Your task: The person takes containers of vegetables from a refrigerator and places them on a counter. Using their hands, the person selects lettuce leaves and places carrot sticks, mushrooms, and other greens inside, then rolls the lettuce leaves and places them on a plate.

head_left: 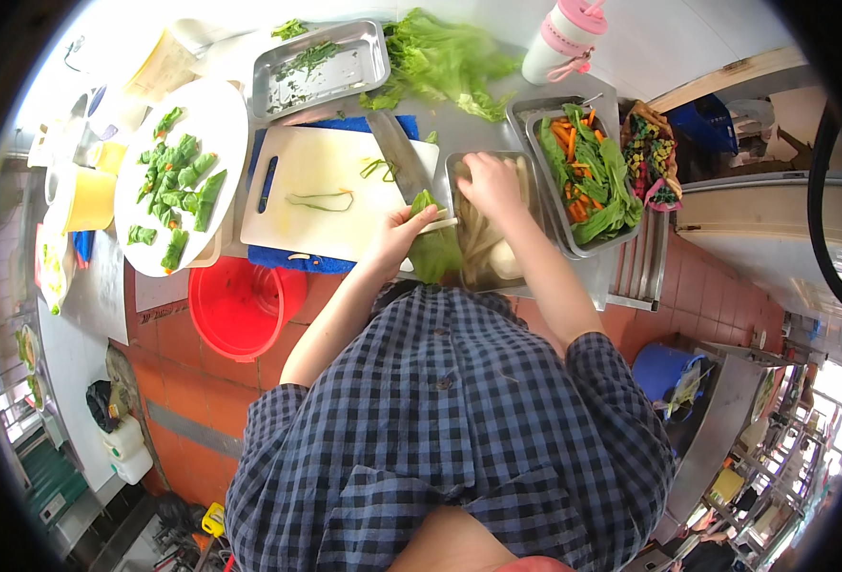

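Note:
My left hand is closed on a green leaf with a thin white strip lying across it. Over a metal tray of long pale strips, my right hand reaches in with its fingertips down among them; what they pinch, if anything, is hidden. A rounded white piece lies at that tray's near end. To the left, a cream cutting board rests on a blue cloth, with thin green strands and a wide-bladed knife on it.
A white oval plate of green leaf rolls stands left. Behind are a metal tray of chopped greens, loose lettuce and a pink-lidded tumbler. A tray of carrot sticks and leaves sits right; a red bucket stands below.

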Demonstrator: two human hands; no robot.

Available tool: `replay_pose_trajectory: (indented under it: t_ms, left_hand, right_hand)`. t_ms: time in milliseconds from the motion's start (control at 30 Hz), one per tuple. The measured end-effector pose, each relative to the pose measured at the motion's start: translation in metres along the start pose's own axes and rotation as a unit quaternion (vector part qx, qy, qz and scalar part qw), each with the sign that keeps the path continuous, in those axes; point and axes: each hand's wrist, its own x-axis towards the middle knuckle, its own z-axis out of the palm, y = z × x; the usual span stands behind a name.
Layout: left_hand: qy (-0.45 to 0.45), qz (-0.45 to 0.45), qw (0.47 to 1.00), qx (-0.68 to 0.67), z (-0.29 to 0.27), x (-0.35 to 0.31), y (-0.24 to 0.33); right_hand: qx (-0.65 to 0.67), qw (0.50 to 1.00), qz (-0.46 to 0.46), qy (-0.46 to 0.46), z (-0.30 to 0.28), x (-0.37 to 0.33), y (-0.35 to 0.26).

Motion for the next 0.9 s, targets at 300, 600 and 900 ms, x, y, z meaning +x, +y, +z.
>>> replay_pose_trajectory:
  t_ms: [300,600,900]
  left_hand:
    - [-0.059,-0.016,0.996,-0.058,-0.023,0.006,-0.009]
    - [-0.091,0.043,0.992,0.078,-0.018,0.005,-0.01]
    - [-0.104,0.01,0.994,0.013,-0.009,-0.004,0.001]
  right_hand:
    - [0.141,0.99,-0.025,0.015,0.011,-0.005,0.009]
    - [0.118,0.99,-0.065,0.038,0.012,-0.002,0.006]
    - [0.533,0.829,0.163,0.047,-0.047,-0.022,-0.018]
